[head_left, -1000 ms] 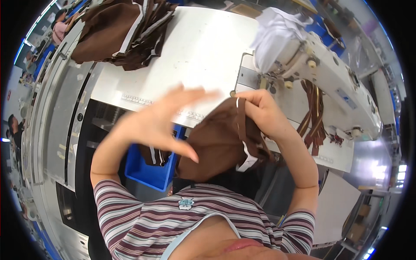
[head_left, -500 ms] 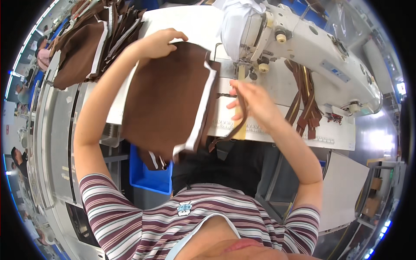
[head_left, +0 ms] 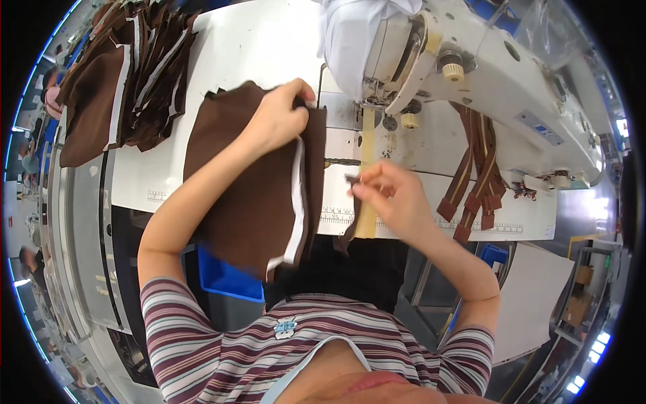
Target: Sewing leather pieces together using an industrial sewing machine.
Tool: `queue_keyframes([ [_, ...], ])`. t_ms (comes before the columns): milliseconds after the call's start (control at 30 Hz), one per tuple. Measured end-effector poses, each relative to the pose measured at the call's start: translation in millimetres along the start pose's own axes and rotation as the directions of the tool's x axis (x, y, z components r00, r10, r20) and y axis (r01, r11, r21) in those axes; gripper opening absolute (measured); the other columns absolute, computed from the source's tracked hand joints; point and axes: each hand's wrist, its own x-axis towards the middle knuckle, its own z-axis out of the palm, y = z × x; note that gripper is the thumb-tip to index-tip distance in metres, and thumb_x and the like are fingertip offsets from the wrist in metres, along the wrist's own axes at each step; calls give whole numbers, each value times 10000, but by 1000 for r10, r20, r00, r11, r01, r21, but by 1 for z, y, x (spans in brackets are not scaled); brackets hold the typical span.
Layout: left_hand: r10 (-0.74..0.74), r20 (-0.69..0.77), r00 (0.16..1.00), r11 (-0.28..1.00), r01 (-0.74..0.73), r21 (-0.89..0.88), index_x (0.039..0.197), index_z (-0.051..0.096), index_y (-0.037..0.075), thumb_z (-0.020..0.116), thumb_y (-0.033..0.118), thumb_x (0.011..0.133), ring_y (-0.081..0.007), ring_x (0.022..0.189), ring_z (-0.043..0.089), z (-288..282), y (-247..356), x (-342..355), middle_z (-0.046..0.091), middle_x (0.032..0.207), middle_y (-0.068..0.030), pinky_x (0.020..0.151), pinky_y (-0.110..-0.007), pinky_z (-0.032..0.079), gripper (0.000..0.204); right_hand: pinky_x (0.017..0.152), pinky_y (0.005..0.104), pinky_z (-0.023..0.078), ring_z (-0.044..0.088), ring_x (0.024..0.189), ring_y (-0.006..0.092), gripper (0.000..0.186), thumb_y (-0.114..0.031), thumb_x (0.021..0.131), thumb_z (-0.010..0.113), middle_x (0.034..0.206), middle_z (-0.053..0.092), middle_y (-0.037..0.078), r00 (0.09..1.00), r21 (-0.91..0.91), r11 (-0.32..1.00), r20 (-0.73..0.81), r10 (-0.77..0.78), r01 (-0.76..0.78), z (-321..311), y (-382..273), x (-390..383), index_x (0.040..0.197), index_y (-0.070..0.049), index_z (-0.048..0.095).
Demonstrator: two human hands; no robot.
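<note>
A brown fabric panel (head_left: 235, 182) with a white strip (head_left: 297, 202) along its right side lies on the sewing table, its near edge hanging over the front. My left hand (head_left: 284, 116) rests on the panel's far right corner, fingers closed on the edge. Just right of the panel, my right hand (head_left: 398, 198) pinches the upper end of a narrow brown zipper (head_left: 352, 219) between thumb and fingertips. The zipper hangs down past the table's front edge, its lower end partly hidden. The sewing machine's needle area (head_left: 377, 101) stands beyond both hands.
Several brown zippers (head_left: 474, 161) with gold teeth lie at the right under the machine arm (head_left: 498, 87). A pile of brown panels (head_left: 145, 81) sits at the far left. Below the table is a blue bin (head_left: 232, 279). White cloth (head_left: 353, 40) covers the machine head.
My left hand has moved right and nearer, to the panel's far right corner, and the panel has settled flatter. My right hand has come nearer and now pinches the zipper's end.
</note>
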Motion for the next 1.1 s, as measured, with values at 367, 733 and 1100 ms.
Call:
queue_keyframes([
  [367,285,117,952,881,-308,360,895,638,51,707,116,759,-278,867,590,2,0,-8,604,923,-92,871,-455,407,167,643,239,570,688,766,180,171,-71,874,626,850,671,144,944,264,920,-77,320,-290,-14,13,60,960,74,595],
  [733,332,89,939,933,-313,-178,958,699,19,648,70,840,-151,774,642,26,8,-9,701,858,-77,721,-256,501,138,621,260,579,675,706,168,185,-79,878,608,861,651,123,958,248,935,-66,280,-256,-14,18,67,965,83,596],
  [1100,197,66,978,971,-185,-152,912,725,28,693,84,798,-159,757,663,28,12,-8,711,829,-103,751,-276,504,132,606,266,579,673,700,174,217,-81,870,615,847,646,133,952,267,921,-32,304,-285,-16,20,70,996,92,582],
])
